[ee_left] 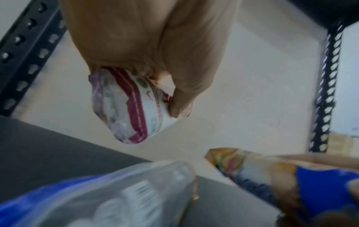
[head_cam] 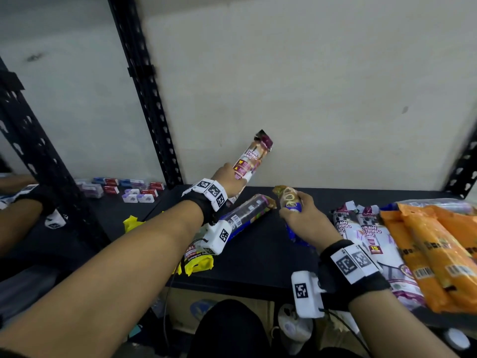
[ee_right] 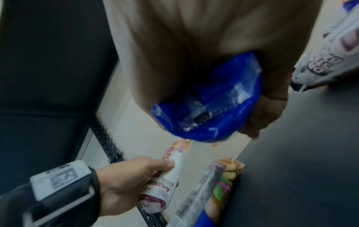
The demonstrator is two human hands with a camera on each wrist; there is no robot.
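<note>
Head view: a matt black shelf (head_cam: 258, 251) runs along a plain cream wall (head_cam: 309, 86), framed by a black perforated upright (head_cam: 144, 94). The left hand (head_cam: 229, 180) curls round the lower end of a white drawstring-bag roll (head_cam: 254, 157), lifted off the shelf and tilted up against the wall. The right hand (head_cam: 304, 218) wraps round a blue-wrapped roll (head_cam: 290, 200), slanted just above the shelf; its lower part is hidden under the palm. A lying roll (head_cam: 247, 213) in clear film rests between the two hands. Glossy orange packs (head_cam: 433, 244) lie at the right, cut off by the edge; small boxes (head_cam: 124, 188) lie far left.

Left wrist view: thumb and fingers of the left hand (ee_left: 155, 53) clamp the crinkled, twisted end of the white drawstring-bag roll (ee_left: 132, 107), clear of the shelf; the lying roll (ee_left: 116, 196) is a blur below.

Right wrist view: the right hand (ee_right: 213, 53) grips the blue-wrapped roll (ee_right: 209, 107), shiny folded film at its end; print is smeared and unreadable.
</note>
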